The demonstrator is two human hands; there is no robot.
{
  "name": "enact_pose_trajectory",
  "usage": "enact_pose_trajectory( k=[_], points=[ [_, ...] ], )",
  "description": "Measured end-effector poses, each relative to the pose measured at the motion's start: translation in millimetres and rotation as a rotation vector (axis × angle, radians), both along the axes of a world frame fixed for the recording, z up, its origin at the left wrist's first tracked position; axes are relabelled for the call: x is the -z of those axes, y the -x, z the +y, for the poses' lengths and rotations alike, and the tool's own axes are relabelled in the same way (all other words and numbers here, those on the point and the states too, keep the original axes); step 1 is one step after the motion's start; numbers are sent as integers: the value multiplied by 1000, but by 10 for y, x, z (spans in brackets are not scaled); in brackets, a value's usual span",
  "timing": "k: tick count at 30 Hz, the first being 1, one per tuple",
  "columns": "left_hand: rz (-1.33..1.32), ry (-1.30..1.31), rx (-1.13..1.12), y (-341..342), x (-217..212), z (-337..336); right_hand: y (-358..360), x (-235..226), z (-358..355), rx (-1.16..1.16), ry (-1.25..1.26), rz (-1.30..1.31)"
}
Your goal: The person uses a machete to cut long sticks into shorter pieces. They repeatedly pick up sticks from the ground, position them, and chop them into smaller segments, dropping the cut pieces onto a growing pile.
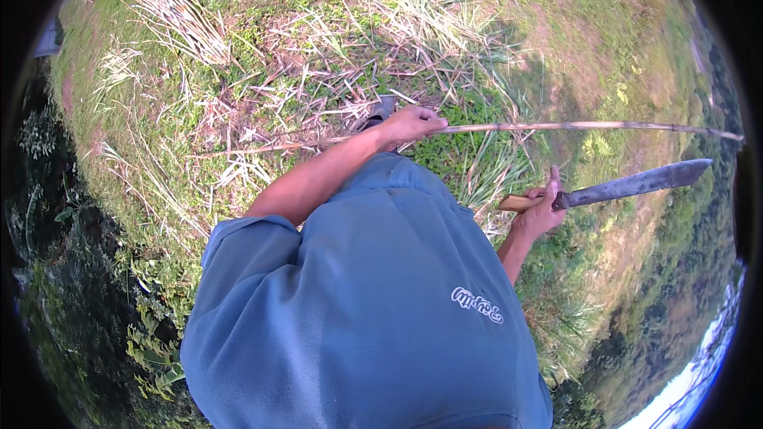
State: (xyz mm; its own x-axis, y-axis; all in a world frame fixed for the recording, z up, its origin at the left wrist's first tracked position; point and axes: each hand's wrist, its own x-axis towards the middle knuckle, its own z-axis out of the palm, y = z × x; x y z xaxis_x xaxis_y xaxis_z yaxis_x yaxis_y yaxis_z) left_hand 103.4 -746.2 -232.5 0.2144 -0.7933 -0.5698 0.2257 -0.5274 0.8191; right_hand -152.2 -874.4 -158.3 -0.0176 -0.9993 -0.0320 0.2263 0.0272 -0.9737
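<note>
A long, thin cane stalk [588,125] with darker joints runs across in front of me, from dry strips at the left to a tip at the far right. My left hand [415,123] is closed round it near its middle. Lower and to the right, my right hand [543,212] grips a machete [636,184] by its light wooden handle, with one finger stretched upward. The broad dark blade points right, apart from the stalk and below it. Part of a shoe [380,111] shows behind my left wrist.
Cut dry stalk pieces and leaf strips [318,56] litter the grass ahead. A bundle of stalks [179,16] lies at the far left, and a heap of long leaves [433,12] at the top. Dark bushes [71,302] stand at the left, and a wooded slope [675,310] at the right.
</note>
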Motion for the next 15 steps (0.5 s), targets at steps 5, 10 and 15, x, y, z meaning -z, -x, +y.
enact_pose_trajectory(
  k=[5, 10, 15],
  points=[
    [-151, 307, 194, 334, -42, -43, -301, -21, -132, 83, 1, -32],
    [-303, 558, 98, 467, -12, -88, -522, -274, -164, -73, 86, -130],
    [-381, 578, 39, 480, -138, -2, -562, -312, -232, -121, 63, -108]
  ],
)
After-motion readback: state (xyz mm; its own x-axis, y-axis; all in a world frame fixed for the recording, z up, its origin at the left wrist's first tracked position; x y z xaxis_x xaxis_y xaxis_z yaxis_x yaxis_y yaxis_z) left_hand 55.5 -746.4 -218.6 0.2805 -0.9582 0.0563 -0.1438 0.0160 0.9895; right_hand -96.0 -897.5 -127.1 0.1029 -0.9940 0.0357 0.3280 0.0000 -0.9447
